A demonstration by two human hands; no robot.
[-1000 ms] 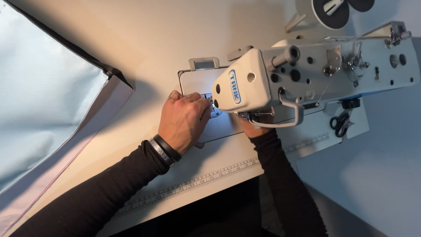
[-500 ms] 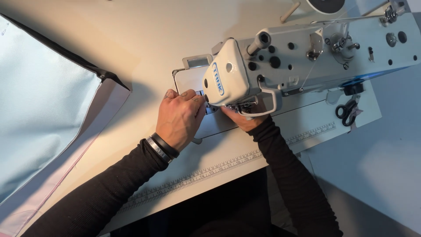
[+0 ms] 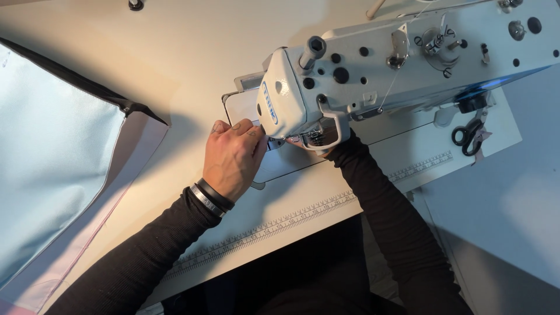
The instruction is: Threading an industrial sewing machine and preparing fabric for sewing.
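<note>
Since a moment ago our view has drifted, so the sewing machine (image 3: 402, 64) sits farther right and higher. Our left hand (image 3: 233, 156) lies flat, fingers loosely curled, on the plate (image 3: 242, 108) beside the needle, grasping nothing. Our right hand (image 3: 318, 143) is mostly hidden under the machine head; we cannot tell its grip. Scissors (image 3: 469, 133) rest at the right, pale blue fabric (image 3: 52, 146) far left.
</note>
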